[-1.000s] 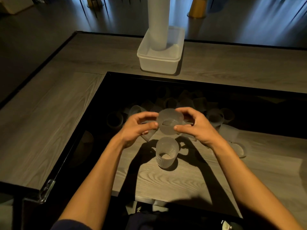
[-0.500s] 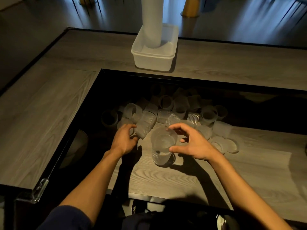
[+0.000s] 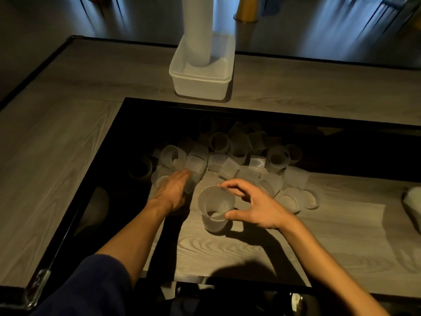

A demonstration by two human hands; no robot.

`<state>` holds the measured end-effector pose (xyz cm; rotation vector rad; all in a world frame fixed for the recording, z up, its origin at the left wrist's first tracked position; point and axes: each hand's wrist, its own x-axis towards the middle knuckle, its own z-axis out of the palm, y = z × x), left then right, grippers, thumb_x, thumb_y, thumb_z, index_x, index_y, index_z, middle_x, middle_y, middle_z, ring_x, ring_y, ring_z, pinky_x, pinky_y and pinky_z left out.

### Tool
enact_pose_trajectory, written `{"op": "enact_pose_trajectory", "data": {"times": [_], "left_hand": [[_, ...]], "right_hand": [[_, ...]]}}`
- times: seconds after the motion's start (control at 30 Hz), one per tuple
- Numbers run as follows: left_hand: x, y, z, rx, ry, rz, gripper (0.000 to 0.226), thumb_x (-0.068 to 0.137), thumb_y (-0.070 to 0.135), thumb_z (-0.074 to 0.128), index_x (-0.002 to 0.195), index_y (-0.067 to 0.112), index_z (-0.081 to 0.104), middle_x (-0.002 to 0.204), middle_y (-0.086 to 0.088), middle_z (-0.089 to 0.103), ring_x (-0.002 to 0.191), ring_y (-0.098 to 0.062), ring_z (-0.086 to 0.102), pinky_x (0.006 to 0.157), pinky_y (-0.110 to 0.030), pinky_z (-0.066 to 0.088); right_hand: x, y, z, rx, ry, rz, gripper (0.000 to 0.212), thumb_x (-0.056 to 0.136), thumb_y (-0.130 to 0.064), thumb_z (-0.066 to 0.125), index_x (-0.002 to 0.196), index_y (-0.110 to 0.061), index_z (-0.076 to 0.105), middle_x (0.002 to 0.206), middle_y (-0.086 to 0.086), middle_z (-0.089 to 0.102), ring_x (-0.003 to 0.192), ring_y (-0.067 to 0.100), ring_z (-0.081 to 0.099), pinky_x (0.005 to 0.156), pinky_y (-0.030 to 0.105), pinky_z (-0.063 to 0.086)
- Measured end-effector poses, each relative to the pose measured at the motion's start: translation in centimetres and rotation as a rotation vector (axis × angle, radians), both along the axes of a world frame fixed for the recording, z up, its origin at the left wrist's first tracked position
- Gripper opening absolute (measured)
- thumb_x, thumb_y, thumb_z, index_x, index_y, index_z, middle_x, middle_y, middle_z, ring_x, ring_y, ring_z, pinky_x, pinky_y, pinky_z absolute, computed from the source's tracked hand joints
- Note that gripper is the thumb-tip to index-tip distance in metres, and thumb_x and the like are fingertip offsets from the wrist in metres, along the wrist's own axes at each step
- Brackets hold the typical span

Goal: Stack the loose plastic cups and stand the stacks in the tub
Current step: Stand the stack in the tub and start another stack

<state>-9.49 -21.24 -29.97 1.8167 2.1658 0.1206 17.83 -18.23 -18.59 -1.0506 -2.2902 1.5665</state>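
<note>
A short stack of ribbed translucent cups (image 3: 215,215) stands upright on the lower wooden surface. My right hand (image 3: 257,206) arches over it, thumb and forefinger pinching its rim. To the left, my left hand (image 3: 170,190) reaches into the pile of loose cups (image 3: 239,156) with its fingers laid round a lying cup (image 3: 190,185). The white tub (image 3: 200,87) sits on the far raised surface, and a tall stack of cups (image 3: 197,30) stands inside it at the left.
The loose cups lie in a sunken, black-framed bay; its far part is in deep shadow. A raised wooden counter (image 3: 57,156) surrounds it left and behind. A pale object (image 3: 412,206) shows at the right edge. A yellow object (image 3: 247,8) stands on the floor beyond.
The cup held in both hands went down onto the standing cup. My left hand let go and moved left into the pile. My right hand stays at the stack's rim.
</note>
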Motion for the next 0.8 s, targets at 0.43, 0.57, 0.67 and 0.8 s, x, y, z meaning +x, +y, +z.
{"op": "enact_pose_trajectory", "data": {"times": [0.43,0.57,0.67,0.8], "left_hand": [[1.2,-0.8,0.9,-0.046,0.245,0.025,0.077,0.081,0.018,0.072,0.147,0.026,0.032,0.139,-0.007,0.039,0.127,-0.03,0.042,0.1,-0.043,0.044],[0.6,-1.3,-0.2,0.058,0.177,0.094,0.064,0.079,0.03,0.076,0.134,0.021,0.046,0.132,-0.003,0.053,0.122,-0.024,0.048,0.1,-0.039,0.046],[1.0,-1.7,1.3,0.188,-0.281,0.423,0.059,0.076,0.039,0.082,0.123,0.02,0.053,0.113,0.002,0.063,0.102,-0.017,0.061,0.086,-0.035,0.054],[1.2,-2.5,5.7,0.319,-1.089,0.584,0.068,0.082,0.022,0.079,0.142,0.022,0.047,0.103,0.01,0.062,0.089,-0.008,0.064,0.081,-0.027,0.054]], "right_hand": [[-0.1,-0.9,-2.4,0.0,-0.067,-0.045,0.08,0.071,-0.02,0.091,0.138,-0.031,0.048,0.135,-0.023,0.055,0.13,-0.009,0.048,0.115,0.023,0.036],[-0.2,-1.4,-2.8,0.008,-0.049,-0.089,0.077,0.07,-0.021,0.092,0.134,-0.032,0.05,0.133,-0.021,0.057,0.127,-0.006,0.051,0.113,0.025,0.039],[-0.1,-1.4,-3.3,0.019,-0.056,-0.107,0.079,0.069,-0.024,0.092,0.136,-0.033,0.05,0.133,-0.021,0.057,0.126,-0.006,0.051,0.112,0.025,0.04],[-0.1,-1.6,-3.8,0.036,-0.041,-0.132,0.078,0.07,-0.025,0.092,0.136,-0.035,0.052,0.13,-0.024,0.057,0.123,-0.006,0.052,0.106,0.02,0.041]]}}
